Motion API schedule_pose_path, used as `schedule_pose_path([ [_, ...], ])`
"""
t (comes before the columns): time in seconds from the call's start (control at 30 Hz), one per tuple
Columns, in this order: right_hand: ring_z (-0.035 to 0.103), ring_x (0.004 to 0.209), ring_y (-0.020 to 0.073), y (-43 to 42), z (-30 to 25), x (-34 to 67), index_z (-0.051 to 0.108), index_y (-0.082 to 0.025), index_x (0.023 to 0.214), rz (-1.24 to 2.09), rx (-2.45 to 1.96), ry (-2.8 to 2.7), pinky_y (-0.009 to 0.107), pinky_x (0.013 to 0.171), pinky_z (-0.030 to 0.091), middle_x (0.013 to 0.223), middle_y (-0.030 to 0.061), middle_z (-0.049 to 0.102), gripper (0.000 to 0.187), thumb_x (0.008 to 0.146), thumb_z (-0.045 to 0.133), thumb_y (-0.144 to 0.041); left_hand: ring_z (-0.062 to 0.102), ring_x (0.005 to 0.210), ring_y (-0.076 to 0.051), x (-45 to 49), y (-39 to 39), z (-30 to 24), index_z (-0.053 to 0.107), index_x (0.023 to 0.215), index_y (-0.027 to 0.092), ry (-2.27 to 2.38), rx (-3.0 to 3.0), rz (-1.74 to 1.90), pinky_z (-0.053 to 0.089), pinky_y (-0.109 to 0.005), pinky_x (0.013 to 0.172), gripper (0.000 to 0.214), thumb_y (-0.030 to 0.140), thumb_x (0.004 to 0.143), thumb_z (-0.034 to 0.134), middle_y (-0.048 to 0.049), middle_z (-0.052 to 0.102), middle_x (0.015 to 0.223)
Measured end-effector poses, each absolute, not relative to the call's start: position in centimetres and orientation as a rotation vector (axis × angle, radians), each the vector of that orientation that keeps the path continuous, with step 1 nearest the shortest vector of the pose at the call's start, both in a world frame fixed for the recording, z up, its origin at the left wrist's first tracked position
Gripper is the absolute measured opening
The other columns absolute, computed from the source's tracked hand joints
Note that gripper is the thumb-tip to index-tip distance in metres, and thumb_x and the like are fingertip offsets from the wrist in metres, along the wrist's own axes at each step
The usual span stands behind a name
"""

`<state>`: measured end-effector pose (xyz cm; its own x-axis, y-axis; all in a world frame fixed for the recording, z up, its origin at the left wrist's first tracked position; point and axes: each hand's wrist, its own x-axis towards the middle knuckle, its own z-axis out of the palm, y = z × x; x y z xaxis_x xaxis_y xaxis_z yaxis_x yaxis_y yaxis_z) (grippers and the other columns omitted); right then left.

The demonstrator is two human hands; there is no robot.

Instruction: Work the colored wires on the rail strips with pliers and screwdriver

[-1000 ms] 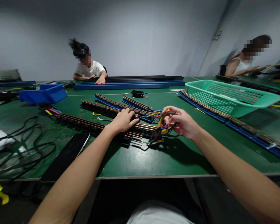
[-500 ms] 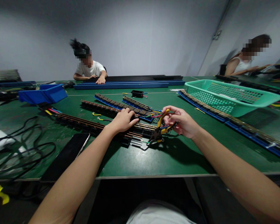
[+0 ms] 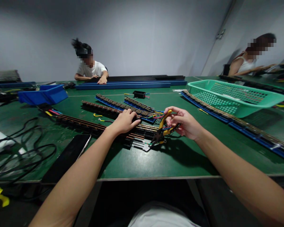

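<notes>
And here's the right hand [image 3: 183, 123], fingers curled round the pliers [image 3: 159, 135], handles spread, tips down by the near rail's end; wires [image 3: 159, 117] bunch just left of the fingers. Across the tips, the left hand [image 3: 125, 121] lies palm down, fingers loosely spread over the middle rail [image 3: 101, 107], its forearm crossing the near rail [image 3: 80, 123]. Below both hands, a broad stretch of green table [image 3: 132, 165] runs to the near edge. Right of the right hand there's room before the blue-backed rail [image 3: 246, 130], the basket [image 3: 214, 100] beyond its far side. Left of the left forearm sits the phone [image 3: 67, 157], close to that edge, then tangled cables [image 3: 38, 135]; the bin [image 3: 44, 95] is farther off, up and left.
</notes>
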<state>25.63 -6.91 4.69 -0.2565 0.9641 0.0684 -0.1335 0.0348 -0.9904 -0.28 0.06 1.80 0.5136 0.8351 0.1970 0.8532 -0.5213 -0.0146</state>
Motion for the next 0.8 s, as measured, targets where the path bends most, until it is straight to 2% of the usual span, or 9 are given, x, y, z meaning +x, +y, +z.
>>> schedule_pose_path([
  [0.47, 0.035, 0.030, 0.0017, -7.07, 4.86, 25.26, 0.060, -0.018, 0.092, 1.391, -0.969, -1.240, 0.011, 0.022, 0.026, 0.061, -0.0049, 0.065, 0.033, 0.060, 0.069, -0.021, 0.054, 0.107, -0.029, -0.39, 0.15, 1.69, 0.061, 0.115, 0.018, -1.464, -2.637, -0.272, 0.046, -0.041, 0.090, 0.038, 0.048, 0.098, 0.046, -0.0135, 0.056, 0.115],
  [0.8, 0.039, 0.031, 0.0035, -7.23, 4.72, 25.94, 0.060, -0.020, 0.096, 1.354, -0.931, -1.439, 0.012, 0.023, 0.032, 0.063, -0.0043, 0.066, 0.032, 0.064, 0.067, -0.019, 0.054, 0.106, -0.029, -0.38, 0.05, 1.76, 0.061, 0.116, 0.017, -1.462, -2.635, -0.269, 0.046, -0.041, 0.090, 0.038, 0.048, 0.098, 0.046, -0.0138, 0.056, 0.115],
])
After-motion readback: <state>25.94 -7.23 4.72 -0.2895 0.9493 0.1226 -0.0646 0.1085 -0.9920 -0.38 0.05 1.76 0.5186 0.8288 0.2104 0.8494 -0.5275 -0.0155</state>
